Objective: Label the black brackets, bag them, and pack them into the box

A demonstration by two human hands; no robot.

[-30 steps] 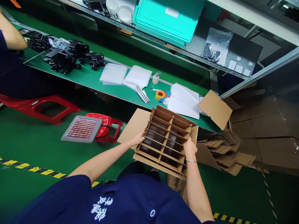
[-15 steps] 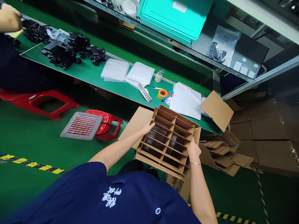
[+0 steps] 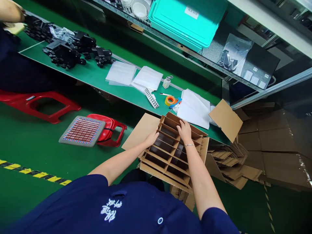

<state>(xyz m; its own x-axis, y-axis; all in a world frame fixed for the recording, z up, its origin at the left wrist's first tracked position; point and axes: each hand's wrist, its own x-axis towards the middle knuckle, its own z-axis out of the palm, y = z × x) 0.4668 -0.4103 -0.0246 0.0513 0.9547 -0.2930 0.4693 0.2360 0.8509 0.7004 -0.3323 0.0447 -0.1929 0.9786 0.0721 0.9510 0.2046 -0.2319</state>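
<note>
An open cardboard box [image 3: 165,178] stands in front of me, with a cardboard divider [image 3: 168,156] forming a grid of slots inside it. At the grid's left edge, my left hand [image 3: 151,139] has its fingers closed on the divider. My right hand [image 3: 185,131] reaches over the far middle of the grid, its thumb and fingers bent around the divider's upper edges. Greyish sheet material shows dimly down in some slots; its kind I cannot make out. A box flap [image 3: 142,130] spreads out at left, and another flap [image 3: 226,117] stands up at right.
The green bench [image 3: 117,92] holds white sheets [image 3: 195,109], tape rolls [image 3: 170,100], a small bottle [image 3: 167,82] and black parts [image 3: 63,53]. A co-worker's arm [image 3: 11,13] is at far left. Red stools [image 3: 112,130] stand left; stacked cartons [image 3: 275,139] and flat cardboard [image 3: 236,165] lie right.
My right hand has left the divider's right edge and moved left to its far middle. My left hand has shifted slightly down along the left edge.
</note>
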